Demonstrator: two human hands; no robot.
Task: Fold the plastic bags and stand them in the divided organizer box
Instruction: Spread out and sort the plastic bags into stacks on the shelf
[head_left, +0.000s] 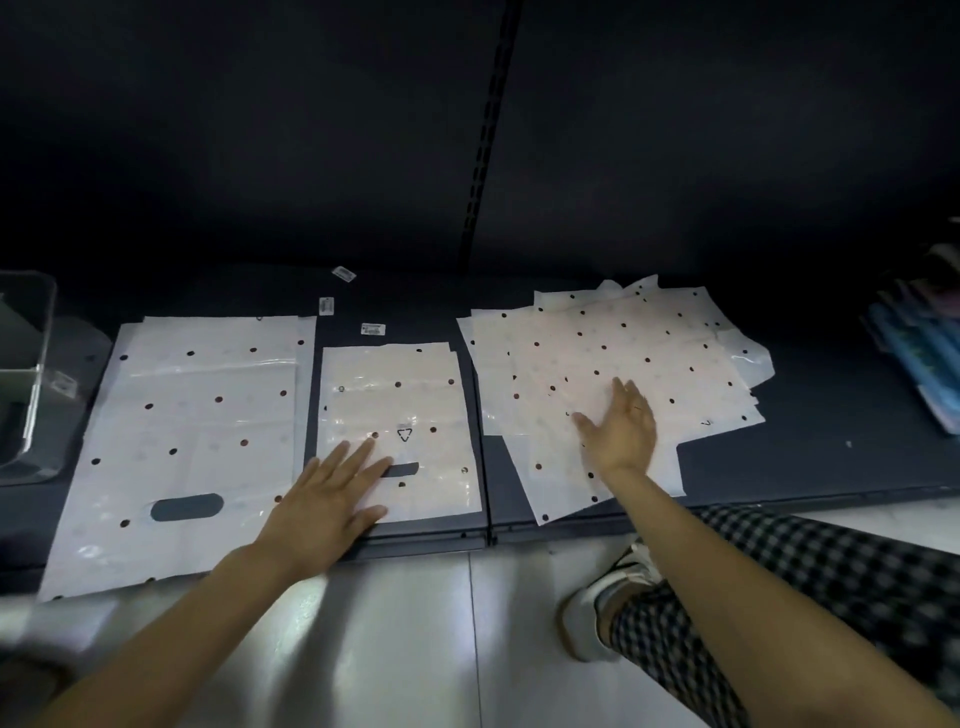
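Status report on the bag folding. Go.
Left hand flat on middle bag; right hand flat on loose pile. Nothing folded. Organizer box far left. Nothing in the way.

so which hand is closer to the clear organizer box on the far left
Left. The left hand lies flat on the middle bag, with one large bag between it and the organizer box. The right hand rests on the far pile.
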